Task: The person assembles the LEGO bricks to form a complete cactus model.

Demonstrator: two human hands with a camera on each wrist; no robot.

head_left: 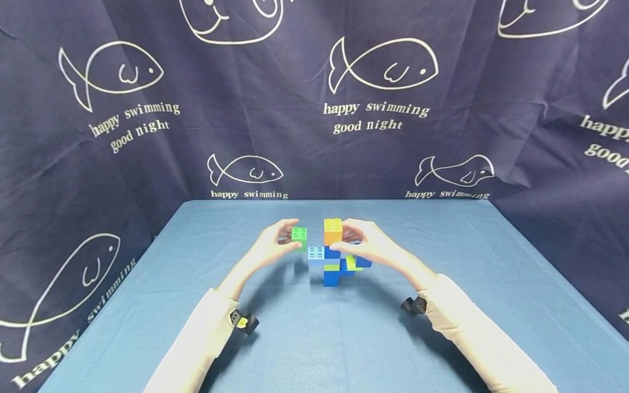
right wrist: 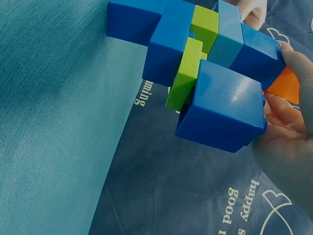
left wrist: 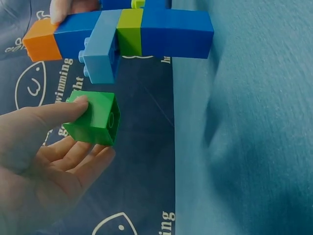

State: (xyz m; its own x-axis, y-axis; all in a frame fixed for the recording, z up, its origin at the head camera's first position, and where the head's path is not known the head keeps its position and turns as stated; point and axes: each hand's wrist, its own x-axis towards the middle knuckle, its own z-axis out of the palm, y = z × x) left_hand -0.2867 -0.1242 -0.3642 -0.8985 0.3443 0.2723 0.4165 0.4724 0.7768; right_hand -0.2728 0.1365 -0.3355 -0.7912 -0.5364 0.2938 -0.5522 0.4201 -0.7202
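Observation:
My left hand (head_left: 275, 243) pinches a green toy brick (head_left: 299, 238) between thumb and fingers, just left of a built stack of toy bricks. An orange brick (head_left: 332, 233) tops that stack, over a blue brick (right wrist: 257, 56). My right hand (head_left: 369, 241) holds the stack's upper part from the right, its thumb on the upper blue brick near the orange one. A light blue brick (head_left: 316, 255) juts out to the left, lower than the green brick and apart from it. Lime green bricks (left wrist: 129, 32) and more blue bricks (right wrist: 222, 105) make up the rest.
A blue cloth covers the table (head_left: 314, 344) under the stack. Behind and at the sides hangs a dark blue curtain (head_left: 304, 142) with white fish drawings and lettering. Each wrist wears a small black camera (head_left: 414, 306).

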